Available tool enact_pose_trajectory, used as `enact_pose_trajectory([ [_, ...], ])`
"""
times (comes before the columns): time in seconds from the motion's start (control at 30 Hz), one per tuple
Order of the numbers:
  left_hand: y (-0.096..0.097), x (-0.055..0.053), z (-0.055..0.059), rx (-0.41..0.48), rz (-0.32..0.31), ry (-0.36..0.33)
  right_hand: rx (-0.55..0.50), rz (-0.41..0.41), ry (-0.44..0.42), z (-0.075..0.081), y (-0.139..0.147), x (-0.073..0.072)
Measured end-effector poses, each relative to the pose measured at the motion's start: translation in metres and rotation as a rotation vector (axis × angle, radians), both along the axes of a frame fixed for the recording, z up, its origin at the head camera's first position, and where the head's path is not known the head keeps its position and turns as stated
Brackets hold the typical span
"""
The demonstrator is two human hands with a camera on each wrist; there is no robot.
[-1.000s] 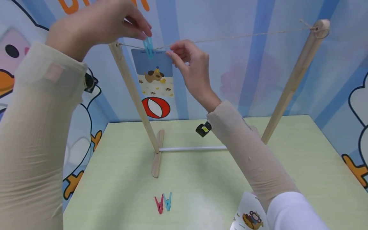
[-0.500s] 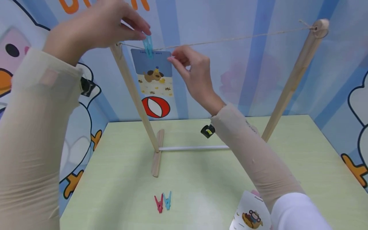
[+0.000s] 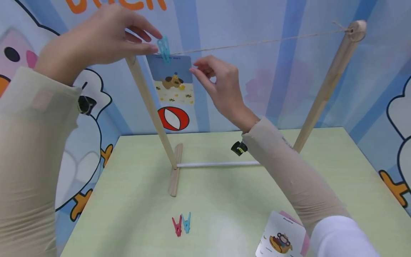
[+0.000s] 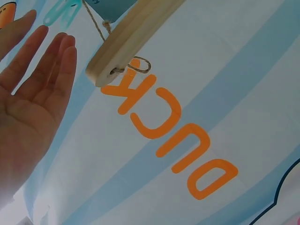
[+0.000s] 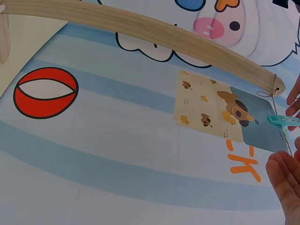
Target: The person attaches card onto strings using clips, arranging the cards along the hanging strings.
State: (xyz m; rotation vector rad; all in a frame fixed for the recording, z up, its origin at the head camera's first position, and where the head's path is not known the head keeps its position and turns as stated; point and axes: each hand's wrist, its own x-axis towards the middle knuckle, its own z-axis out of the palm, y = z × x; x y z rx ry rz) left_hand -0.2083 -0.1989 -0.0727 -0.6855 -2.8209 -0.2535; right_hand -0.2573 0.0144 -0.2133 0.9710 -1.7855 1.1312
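Observation:
A light-blue clothespin clips a picture card with a dog on it to the twine, near the left post. My left hand is beside the clothespin with thumb and fingers parted; in the left wrist view its fingers are extended, and the clothespin shows beyond their tips. Just right of the card's upper edge is my right hand, fingers loosely bent with nothing between them. From the right wrist, the card hangs apart from the right fingertips.
Wooden posts carry the twine, joined low down by a white rod. On the table lie a red clothespin, a blue clothespin and a monkey card on pink-edged ones under the right forearm.
My left hand has let go of the light-blue clothespin and drawn left and down. My right hand has left the card's edge, shifting slightly right and down. The card stays hanging.

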Motion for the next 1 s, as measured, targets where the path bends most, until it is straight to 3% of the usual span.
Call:
enact_pose_trajectory([
  [0.63, -0.020, 0.009, -0.006, 0.034, 0.005, 0.066, 0.071, 0.002, 0.015, -0.006, 0.013, 0.012],
  [1.0, -0.037, 0.020, -0.019, 0.049, -0.089, 0.125, 0.118, 0.000, -0.001, -0.015, 0.029, 0.022],
])
